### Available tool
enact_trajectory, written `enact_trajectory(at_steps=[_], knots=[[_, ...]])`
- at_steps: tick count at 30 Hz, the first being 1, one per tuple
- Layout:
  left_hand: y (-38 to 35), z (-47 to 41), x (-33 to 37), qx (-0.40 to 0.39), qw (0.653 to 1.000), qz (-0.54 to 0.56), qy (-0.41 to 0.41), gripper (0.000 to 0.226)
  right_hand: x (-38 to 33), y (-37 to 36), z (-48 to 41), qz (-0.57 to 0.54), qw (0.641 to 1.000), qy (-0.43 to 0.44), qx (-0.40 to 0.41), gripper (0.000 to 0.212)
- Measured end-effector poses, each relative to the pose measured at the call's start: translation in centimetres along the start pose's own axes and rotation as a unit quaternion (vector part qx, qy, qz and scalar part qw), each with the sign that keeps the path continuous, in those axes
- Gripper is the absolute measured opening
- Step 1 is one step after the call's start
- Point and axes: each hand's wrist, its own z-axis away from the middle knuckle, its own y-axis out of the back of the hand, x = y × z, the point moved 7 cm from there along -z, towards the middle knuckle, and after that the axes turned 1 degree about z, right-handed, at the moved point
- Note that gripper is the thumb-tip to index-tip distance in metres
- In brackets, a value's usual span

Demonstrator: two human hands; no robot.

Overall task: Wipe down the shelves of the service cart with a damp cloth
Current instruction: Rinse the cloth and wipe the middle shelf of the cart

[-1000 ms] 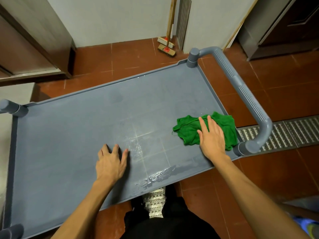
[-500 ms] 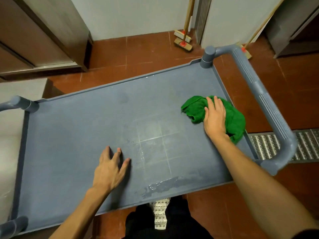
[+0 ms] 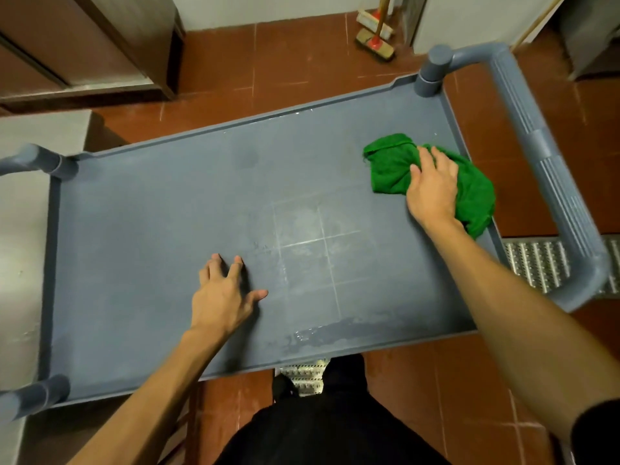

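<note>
Head view: the green cloth (image 3: 396, 169) is pressed flat under the right hand (image 3: 432, 187), palm down, at the top shelf's (image 3: 167, 203) right end beside the cart handle (image 3: 550, 169). Nothing is held by the left hand (image 3: 221, 297), which is spread open on the shelf.

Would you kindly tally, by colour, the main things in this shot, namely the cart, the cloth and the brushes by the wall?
Grey-blue: 1, the service cart
Green: 1, the cloth under the right hand
Wood with red fitting: 2, the brush heads by the wall
Total: 4
</note>
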Motion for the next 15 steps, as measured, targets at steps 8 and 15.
enact_trajectory(at_steps=[8, 15], knots=[[0.7, 0.0, -0.2, 0.043, 0.999, 0.016, -0.019, 0.078, 1.2, 2.9, 7.8, -0.035, 0.997, 0.032, -0.063, 0.043], [0.5, 0.3, -0.3, 0.065, 0.997, -0.005, -0.047, 0.078, 0.6, 5.0, 16.0, -0.086, 0.991, -0.064, -0.078, 0.052]])
